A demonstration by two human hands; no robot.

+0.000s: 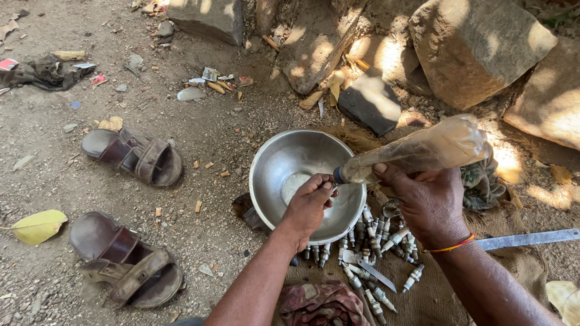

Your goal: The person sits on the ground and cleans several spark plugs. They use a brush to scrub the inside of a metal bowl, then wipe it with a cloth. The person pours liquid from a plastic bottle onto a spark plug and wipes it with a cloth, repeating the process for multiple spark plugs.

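My right hand (426, 202) grips a clear plastic bottle (417, 151), tilted on its side with its blue-capped mouth over a steel bowl (275, 166). My left hand (308, 205) is pinched at the bottle's cap, fingers closed around it, above the bowl's right side. A little pale liquid lies in the bowl's bottom. A pile of several spark plugs (377, 241) lies on burlap sacking (435, 296) just below the bowl, under my wrists.
Two brown sandals (134, 156) (124, 261) lie on the dirt at left. Large stones (477, 42) line the back. A metal blade (528, 239) lies at right, a hacksaw piece (376, 273) among the plugs, a patterned rag (320, 303) at bottom.
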